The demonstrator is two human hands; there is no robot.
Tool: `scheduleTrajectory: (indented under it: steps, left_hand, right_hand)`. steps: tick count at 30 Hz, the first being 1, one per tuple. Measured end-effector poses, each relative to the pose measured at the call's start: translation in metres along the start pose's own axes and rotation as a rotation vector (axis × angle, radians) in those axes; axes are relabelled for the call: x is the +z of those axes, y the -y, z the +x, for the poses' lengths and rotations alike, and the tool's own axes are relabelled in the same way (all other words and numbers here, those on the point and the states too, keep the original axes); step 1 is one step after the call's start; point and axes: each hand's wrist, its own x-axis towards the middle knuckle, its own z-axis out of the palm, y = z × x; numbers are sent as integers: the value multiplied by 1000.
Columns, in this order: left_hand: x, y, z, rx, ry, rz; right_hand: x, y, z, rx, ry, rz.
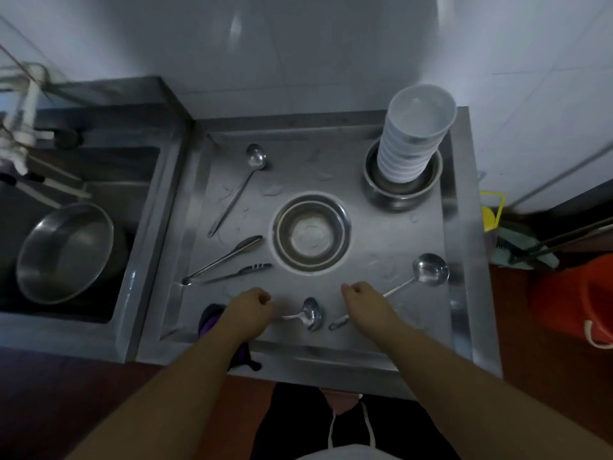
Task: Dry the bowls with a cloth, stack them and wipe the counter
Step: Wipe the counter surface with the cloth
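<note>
Tongs and ladle left of centre steel bowl; spoon between curled left hand and right hand, grip unclear; dark cloth under left wrist; stacked bowls upper right.

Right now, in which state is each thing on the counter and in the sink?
white bowls, stacked upright inside a metal pot.
metal bowl, upright, empty, mid-counter.
basin, tilted in the sink.
tongs, lying open.
counter, wet with drops.
cloth, bunched at the front edge.
left hand, fingers curled, hold unclear.
right hand, fingers curled, hold unclear.
</note>
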Motion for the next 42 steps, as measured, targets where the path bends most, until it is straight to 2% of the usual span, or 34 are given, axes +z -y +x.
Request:
scheduleTrajectory:
  steps: [6,9,15,19,24,27,30,36,42]
  left_hand:
    - [-7,75,3,57,-64,68]
    - [-17,107,5,92,-130,95]
    - [-42,166,9,189,-151,101]
    - [-55,198,11,193,-150,154]
    - [-62,227,13,185,-142,219]
    - [-61,235,12,196,-153,236]
    - [-59,239,12,202,-154,234]
    - [-63,225,18,251,-138,247]
    - [-57,174,34,351,-114,336]
  right_hand:
    - [88,16,-10,-28,52,-92]
    - [134,28,-15,-35,36,-142]
    - [220,56,-16,-61,1,-206]
    - [274,70,-15,-74,2,-331]
    - [322,81,-8,-97,-70,-622]
    - [334,82,-3,-54,-112,-708]
    - [337,81,-1,-105,-180,-733]
    - [304,83,-5,-218,-153,-484]
    - [233,72,-18,-143,-154,-302]
